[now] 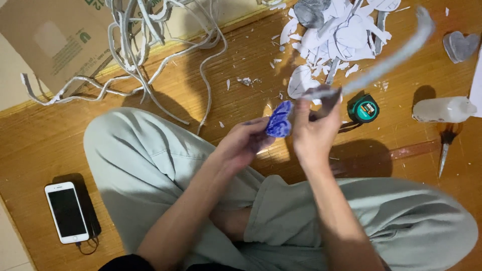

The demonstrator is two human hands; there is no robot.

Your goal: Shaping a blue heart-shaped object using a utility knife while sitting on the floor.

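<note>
Far left, a white smartphone with a dark screen (67,212) lies face up on the woven bamboo floor mat (45,145), a cable trailing from its lower end. Above it sits a flat brown cardboard box (55,37), with a tangle of long grey-white fabric strips (145,45) spilling off it onto the mat.

Centre now: the person sits cross-legged in pale green trousers (150,155). The left hand (241,143) is closed round a small blue-and-white patterned heart-shaped piece (279,119), held up over the lap. Just beside it the right hand (314,133) pinches the near end of a long grey strip (381,62), which swings up and away to the right, blurred. By the look of it, the strip's end is being brought against the heart's edge; the next move seems to call for a steady left hand while the right lines the strip up.

Behind the hands lies a heap of white paper heart cut-outs and scraps (341,35). Right of the hands: a green-and-black tape measure (364,108), a clear plastic squeeze bottle on its side (442,109), scissors (446,145) partly under it, and a grey heart-shaped pad (460,46).

The room is dim and warm-lit, with hard shadows on the mat.
</note>
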